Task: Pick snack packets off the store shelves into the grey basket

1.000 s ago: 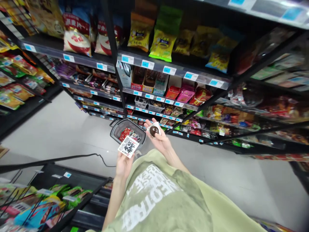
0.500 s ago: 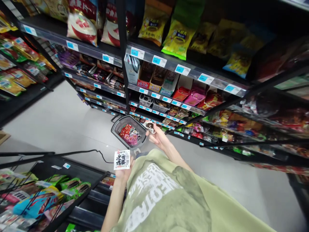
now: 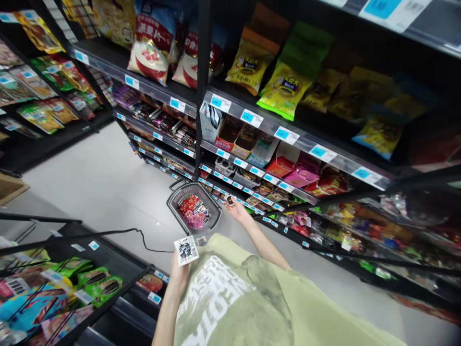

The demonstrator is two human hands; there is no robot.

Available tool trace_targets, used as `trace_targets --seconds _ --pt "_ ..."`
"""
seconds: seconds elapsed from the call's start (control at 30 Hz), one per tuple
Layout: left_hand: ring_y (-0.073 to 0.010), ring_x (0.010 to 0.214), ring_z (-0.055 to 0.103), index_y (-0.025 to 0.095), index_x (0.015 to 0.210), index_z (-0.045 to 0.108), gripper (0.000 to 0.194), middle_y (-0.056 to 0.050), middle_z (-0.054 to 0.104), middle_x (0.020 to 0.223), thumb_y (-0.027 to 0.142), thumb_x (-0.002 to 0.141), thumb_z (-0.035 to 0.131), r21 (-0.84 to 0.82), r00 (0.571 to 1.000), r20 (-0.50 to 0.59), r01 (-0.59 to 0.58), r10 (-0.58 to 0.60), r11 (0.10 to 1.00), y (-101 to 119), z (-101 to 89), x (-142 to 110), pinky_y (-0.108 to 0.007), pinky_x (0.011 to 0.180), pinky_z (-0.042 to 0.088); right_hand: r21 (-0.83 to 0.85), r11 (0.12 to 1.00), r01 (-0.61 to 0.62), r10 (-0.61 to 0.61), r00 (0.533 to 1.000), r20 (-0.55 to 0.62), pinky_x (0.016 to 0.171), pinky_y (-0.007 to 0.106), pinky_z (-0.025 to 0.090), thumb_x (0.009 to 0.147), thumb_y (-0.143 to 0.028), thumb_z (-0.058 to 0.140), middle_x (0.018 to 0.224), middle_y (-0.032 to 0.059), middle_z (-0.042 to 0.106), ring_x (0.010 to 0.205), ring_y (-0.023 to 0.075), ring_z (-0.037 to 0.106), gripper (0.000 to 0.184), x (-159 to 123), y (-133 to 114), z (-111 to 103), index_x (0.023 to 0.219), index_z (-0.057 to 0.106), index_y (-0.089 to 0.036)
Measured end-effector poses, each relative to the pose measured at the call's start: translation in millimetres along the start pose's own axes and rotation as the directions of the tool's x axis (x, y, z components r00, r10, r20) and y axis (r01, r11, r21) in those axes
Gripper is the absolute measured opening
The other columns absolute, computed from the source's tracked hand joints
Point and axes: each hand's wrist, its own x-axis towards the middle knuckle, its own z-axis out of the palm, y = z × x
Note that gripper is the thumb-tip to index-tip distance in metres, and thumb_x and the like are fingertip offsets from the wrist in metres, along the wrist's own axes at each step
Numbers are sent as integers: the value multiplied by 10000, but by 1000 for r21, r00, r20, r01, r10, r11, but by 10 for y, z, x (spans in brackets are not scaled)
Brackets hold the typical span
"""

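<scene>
In my left hand is a small white packet with bold black characters, its printed side facing up. My right hand stretches forward just right of the basket, close to the lower shelves. Its fingers are closed on a small packet with a dark brown middle and pale edge; most of it is hidden by distance and the fingers. Below and between both hands, a grey plastic shopping basket stands on the floor. Red, pink and silvery snack packets lie inside it.
A tall black shelf with yellow snack bags rises ahead and to the right. Another rack of green and blue packs is at my lower left. A cardboard box lies on the floor at left.
The view has shifted, so shelves and basket appear lower. My right hand with its packet has moved farther from me, toward the lower shelves. The left hand's packet has tilted slightly.
</scene>
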Motion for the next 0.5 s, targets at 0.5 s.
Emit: trace_targets --seconds 0.5 --pt "-150 557 633 198 790 608 284 37 670 655 460 765 713 -163 889 -454 -14 -62 987 29 -204 -266 -246 544 525 -254 927 276 -295 955 -41 528 191 517 867 -251 623 772 -16 698 622 119 659 187 1524 -1065 763 1013 511 -218"
